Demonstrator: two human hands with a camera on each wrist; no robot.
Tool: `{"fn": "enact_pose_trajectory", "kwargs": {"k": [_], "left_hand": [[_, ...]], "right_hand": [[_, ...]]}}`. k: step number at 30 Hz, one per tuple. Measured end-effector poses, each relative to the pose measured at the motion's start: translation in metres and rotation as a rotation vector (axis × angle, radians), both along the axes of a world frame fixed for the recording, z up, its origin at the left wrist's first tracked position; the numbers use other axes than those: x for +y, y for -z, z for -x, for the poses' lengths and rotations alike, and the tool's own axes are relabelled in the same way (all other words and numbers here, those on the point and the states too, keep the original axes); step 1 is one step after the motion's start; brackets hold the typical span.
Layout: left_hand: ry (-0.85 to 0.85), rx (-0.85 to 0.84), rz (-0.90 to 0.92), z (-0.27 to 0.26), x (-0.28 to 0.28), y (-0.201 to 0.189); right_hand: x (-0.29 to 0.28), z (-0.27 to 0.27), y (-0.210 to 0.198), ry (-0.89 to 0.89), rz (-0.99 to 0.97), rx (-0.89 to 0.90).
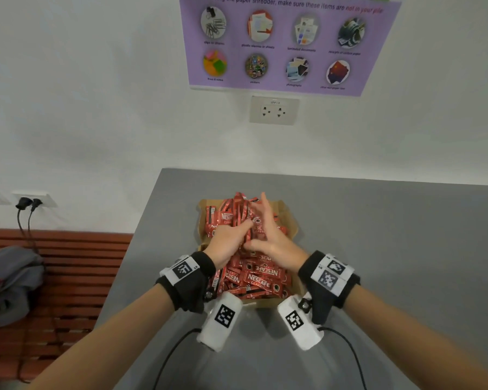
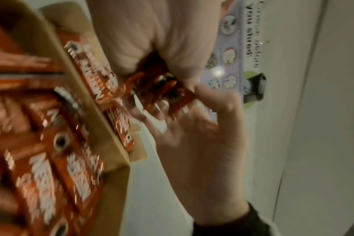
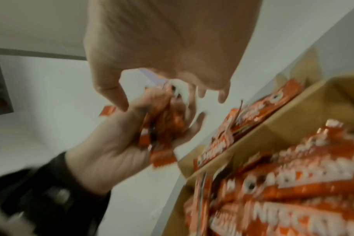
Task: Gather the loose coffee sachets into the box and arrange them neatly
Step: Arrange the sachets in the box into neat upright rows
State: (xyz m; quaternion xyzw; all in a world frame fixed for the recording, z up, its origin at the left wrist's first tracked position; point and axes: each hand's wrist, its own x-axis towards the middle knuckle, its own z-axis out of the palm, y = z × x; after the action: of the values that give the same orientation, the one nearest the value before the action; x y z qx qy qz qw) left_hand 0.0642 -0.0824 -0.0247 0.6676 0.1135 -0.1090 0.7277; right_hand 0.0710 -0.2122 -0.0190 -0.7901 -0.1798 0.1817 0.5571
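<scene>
Both forearms reach forward from the near edge of the worktop, each wrist wrapped in a black band with white marker tags. The left hand [image 1: 228, 241] has its fingers curled round a bundle of red sachets [image 1: 247, 220], gripping them. The right hand [image 1: 271, 235] lies just beside it, touching the same bundle, its fingers [image 1: 265, 205] straight and pointing towards the far edge, thumb spread towards the left hand.

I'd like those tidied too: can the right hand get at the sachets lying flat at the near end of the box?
Probably yes. The near sachets lie uncovered in the open box, just below the right hand. But that hand seems busy with the bundle the left hand grips.
</scene>
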Motion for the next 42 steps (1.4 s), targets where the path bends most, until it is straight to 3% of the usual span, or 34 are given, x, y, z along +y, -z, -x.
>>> {"fn": "enact_pose_trajectory", "kwargs": {"k": [2, 5, 10, 16, 18, 21, 23, 25, 29, 34, 38, 40, 42], "left_hand": [[-0.017, -0.028, -0.096, -0.004, 0.010, 0.000], [0.088, -0.009, -0.237, -0.011, 0.022, 0.001], [0.153, 0.021, -0.539, -0.014, 0.023, 0.005], [0.209, -0.037, -0.584, -0.010, 0.020, 0.003], [0.277, -0.019, -0.596, -0.007, 0.020, 0.007], [0.362, 0.010, -0.606, -0.003, 0.021, 0.008], [0.423, -0.107, -0.636, 0.001, 0.016, 0.005], [0.440, -0.184, -0.623, 0.004, 0.011, 0.003], [0.446, -0.220, -0.649, 0.004, 0.009, 0.003], [0.468, -0.244, -0.646, 0.007, 0.012, 0.009], [0.409, -0.208, -0.652, 0.007, 0.013, 0.009], [0.423, -0.204, -0.656, 0.007, 0.014, 0.009], [0.466, -0.215, -0.654, 0.007, 0.013, 0.009]], "right_hand": [[-0.019, -0.010, -0.005, 0.079, 0.088, -0.053], [-0.044, -0.014, 0.004, 0.147, 0.396, -0.214], [-0.045, 0.010, 0.040, -0.187, 0.639, -0.237], [-0.032, 0.015, 0.043, -0.276, 0.929, -0.414], [-0.032, 0.010, 0.031, -0.188, 0.771, -0.426], [-0.029, 0.006, 0.011, 0.033, 0.366, -0.480], [-0.023, 0.004, 0.004, 0.003, 0.245, -0.610], [-0.016, 0.003, 0.002, -0.078, 0.206, -0.719], [-0.013, -0.003, 0.004, 0.020, 0.109, -0.826], [-0.013, -0.004, 0.003, -0.085, 0.217, -0.864], [-0.022, -0.009, -0.003, 0.097, 0.201, -0.663], [-0.024, -0.011, -0.004, 0.078, 0.189, -0.516], [-0.022, -0.011, -0.004, 0.027, 0.188, -0.477]]}}
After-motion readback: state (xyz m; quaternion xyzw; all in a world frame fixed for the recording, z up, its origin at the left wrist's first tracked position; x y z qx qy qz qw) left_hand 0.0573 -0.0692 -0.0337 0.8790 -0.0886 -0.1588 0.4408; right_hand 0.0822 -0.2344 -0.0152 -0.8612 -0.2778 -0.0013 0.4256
